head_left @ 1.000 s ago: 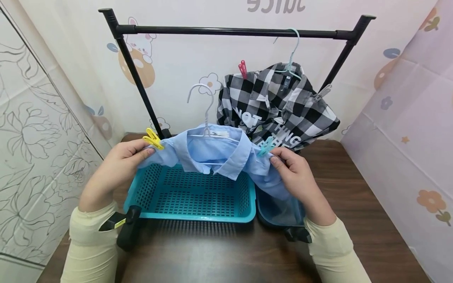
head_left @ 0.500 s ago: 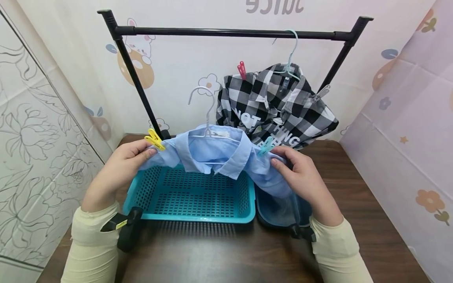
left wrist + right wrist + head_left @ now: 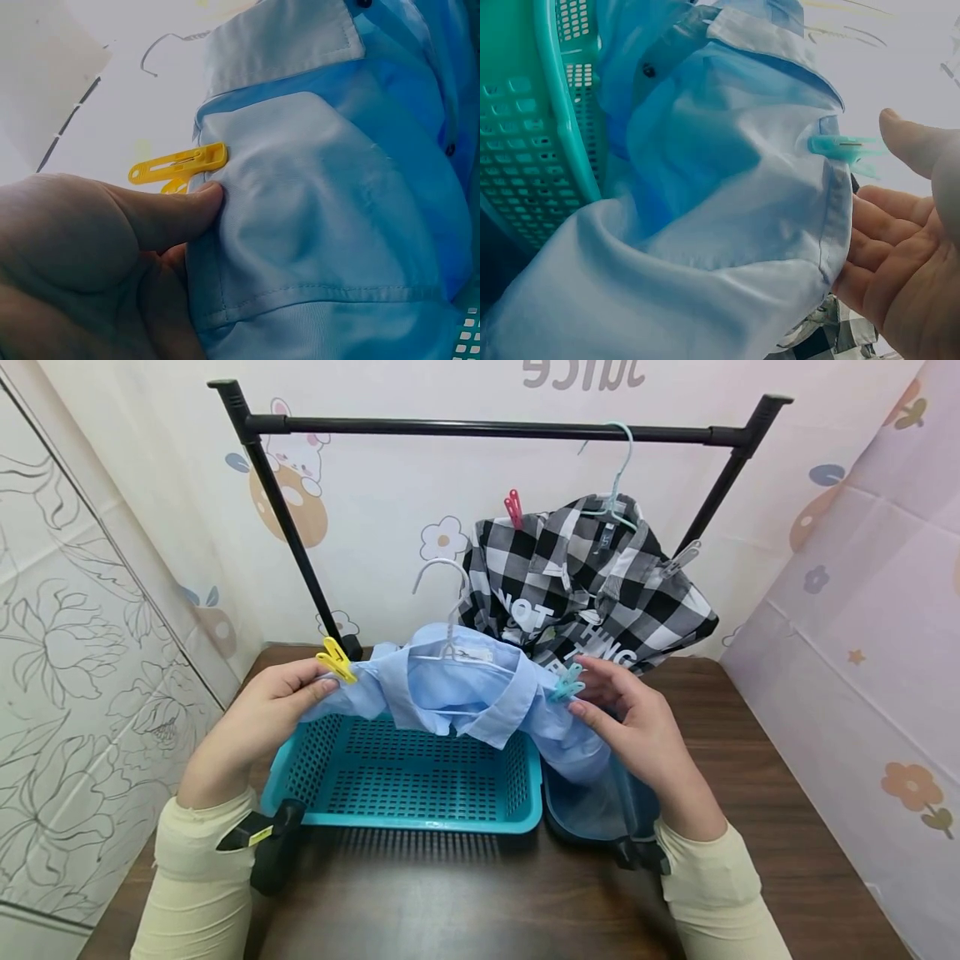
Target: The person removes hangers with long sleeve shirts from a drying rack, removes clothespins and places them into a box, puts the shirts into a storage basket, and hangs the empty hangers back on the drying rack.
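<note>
A light blue shirt (image 3: 480, 714) hangs on a white hanger (image 3: 450, 610) whose hook points up and is free of the rack. My left hand (image 3: 273, 714) pinches the shirt's shoulder edge between thumb and fingers, just beside a yellow clothespin (image 3: 335, 660) clipped there. At the other shoulder sits a light teal clothespin (image 3: 567, 683). My right hand (image 3: 637, 718) is beside it; in the right wrist view its thumb (image 3: 915, 146) stands off the cloth while the fingers touch the sleeve's edge.
A black rack (image 3: 480, 427) spans the back, with a black-and-white checked shirt (image 3: 517, 556) on a pale green hanger (image 3: 617, 477), a red clothespin (image 3: 513, 510) and a grey one (image 3: 681, 558) on it. Below are a teal basket (image 3: 420, 821) and a dark blue bin (image 3: 588, 827) on the wooden table (image 3: 465, 902).
The blue shirt and its hanger have shifted slightly right, and the hook has dropped lower. My left hand moved right with it. My right thumb and fingers have parted from their grip on the shoulder.
</note>
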Demonstrator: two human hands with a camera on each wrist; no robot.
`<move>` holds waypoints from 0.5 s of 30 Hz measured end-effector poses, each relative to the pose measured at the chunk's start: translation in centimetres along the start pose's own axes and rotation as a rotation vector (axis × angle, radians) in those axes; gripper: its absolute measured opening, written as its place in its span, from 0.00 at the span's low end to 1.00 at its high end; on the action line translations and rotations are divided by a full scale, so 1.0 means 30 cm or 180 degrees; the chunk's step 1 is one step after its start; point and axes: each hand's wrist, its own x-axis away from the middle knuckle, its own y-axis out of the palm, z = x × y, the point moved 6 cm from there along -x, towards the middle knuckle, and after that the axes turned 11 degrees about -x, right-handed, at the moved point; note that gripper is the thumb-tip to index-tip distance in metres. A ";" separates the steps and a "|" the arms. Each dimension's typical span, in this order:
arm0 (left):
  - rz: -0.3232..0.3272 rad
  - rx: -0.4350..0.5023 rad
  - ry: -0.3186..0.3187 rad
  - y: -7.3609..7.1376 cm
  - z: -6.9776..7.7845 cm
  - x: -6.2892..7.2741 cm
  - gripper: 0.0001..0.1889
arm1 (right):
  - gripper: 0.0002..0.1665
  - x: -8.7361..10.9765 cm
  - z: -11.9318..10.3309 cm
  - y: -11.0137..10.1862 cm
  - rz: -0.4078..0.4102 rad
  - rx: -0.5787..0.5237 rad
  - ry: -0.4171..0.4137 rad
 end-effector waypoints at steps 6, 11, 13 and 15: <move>-0.0027 0.0001 0.0013 0.005 -0.003 -0.002 0.12 | 0.28 -0.001 -0.002 0.011 0.0035 -0.0164 0.0012; -0.0039 -0.0030 0.0016 0.006 -0.001 -0.003 0.11 | 0.24 0.002 -0.006 0.020 0.0064 -0.0347 0.0050; -0.0048 -0.0013 0.0015 0.007 0.001 -0.003 0.11 | 0.21 0.005 -0.008 0.021 0.0085 -0.0397 0.0052; -0.0056 0.0007 0.0009 0.007 0.003 -0.002 0.11 | 0.19 0.006 -0.009 0.021 0.0102 -0.0439 0.0043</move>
